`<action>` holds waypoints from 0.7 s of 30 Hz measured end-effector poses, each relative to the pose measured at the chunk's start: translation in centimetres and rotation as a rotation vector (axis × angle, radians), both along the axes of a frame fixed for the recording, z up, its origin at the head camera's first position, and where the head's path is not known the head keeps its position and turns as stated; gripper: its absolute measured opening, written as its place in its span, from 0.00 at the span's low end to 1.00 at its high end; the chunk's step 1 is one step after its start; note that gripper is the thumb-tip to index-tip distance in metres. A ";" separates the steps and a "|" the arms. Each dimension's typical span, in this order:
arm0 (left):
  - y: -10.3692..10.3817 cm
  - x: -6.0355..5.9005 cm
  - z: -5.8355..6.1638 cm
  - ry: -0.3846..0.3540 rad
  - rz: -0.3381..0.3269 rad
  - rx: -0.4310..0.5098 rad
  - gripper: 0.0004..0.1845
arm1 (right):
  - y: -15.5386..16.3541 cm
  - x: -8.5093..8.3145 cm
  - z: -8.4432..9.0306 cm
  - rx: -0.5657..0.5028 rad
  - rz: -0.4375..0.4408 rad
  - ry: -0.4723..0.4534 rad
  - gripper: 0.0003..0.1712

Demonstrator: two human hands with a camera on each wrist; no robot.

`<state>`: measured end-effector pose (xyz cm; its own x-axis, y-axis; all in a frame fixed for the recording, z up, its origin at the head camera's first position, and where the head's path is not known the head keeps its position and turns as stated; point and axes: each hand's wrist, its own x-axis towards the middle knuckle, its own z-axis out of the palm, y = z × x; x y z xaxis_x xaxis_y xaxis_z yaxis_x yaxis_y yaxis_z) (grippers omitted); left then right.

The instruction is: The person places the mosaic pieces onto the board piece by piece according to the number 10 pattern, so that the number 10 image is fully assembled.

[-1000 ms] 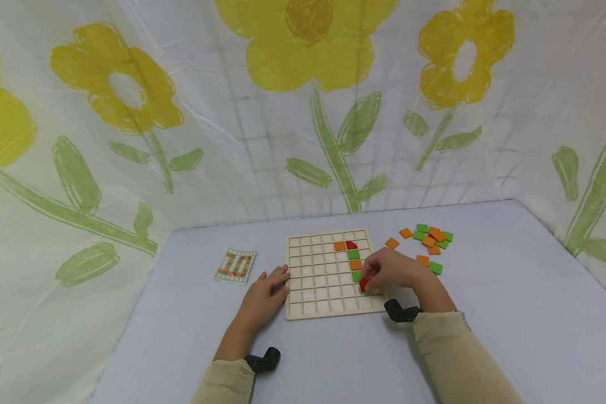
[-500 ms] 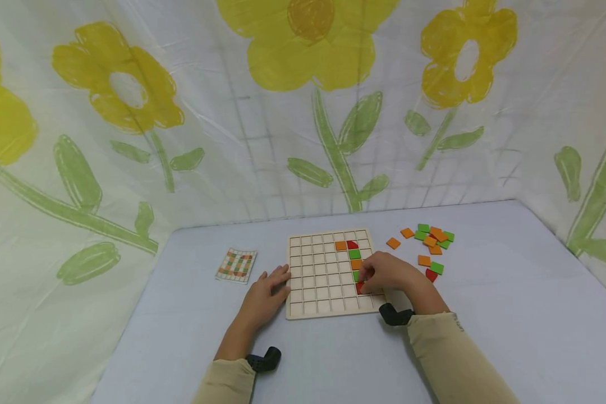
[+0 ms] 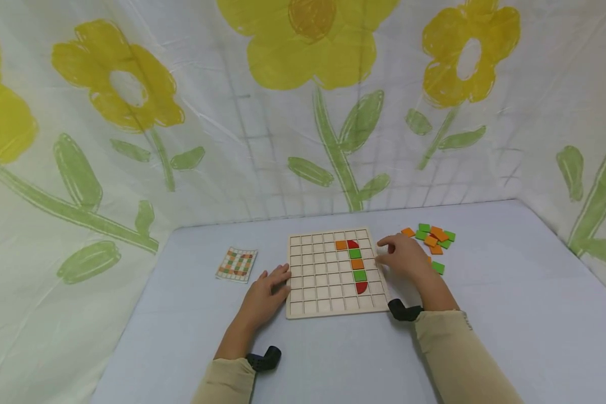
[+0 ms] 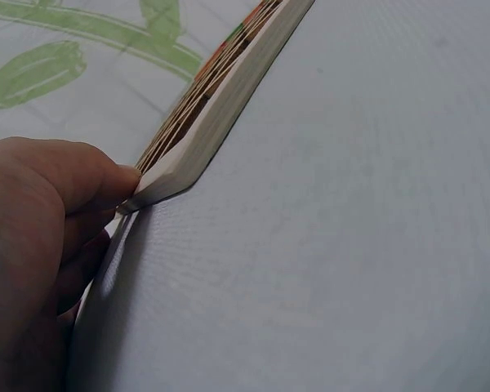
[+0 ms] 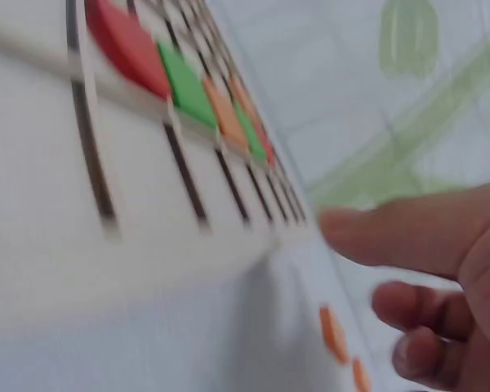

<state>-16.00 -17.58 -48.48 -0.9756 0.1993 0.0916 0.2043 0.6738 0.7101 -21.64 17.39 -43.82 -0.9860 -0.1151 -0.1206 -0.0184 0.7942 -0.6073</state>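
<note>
Your bench (image 3: 333, 359) bears the grid board (image 3: 335, 276); your left hand (image 3: 265, 297), fingers loose, touches the board's left edge. Your right hand (image 3: 406, 259), fingers parted and empty, is nearer the loose tiles (image 3: 431, 241), just beyond it, rightward.

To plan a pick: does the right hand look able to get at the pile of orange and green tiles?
Probably yes: the right hand holds nothing, the pile of orange and green tiles lies close beyond it, and nothing visible blocks the way.
</note>
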 end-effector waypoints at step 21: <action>0.0 -0.1 0.1 -0.004 0.005 -0.015 0.20 | 2.2 -0.5 -1.6 0.102 -0.105 -0.082 0.20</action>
<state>-16.10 -17.58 -48.36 -0.9770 0.1959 0.0849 0.1983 0.6851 0.7010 -22.18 19.61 -45.43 -0.9783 0.0052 -0.2069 0.1144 0.8466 -0.5198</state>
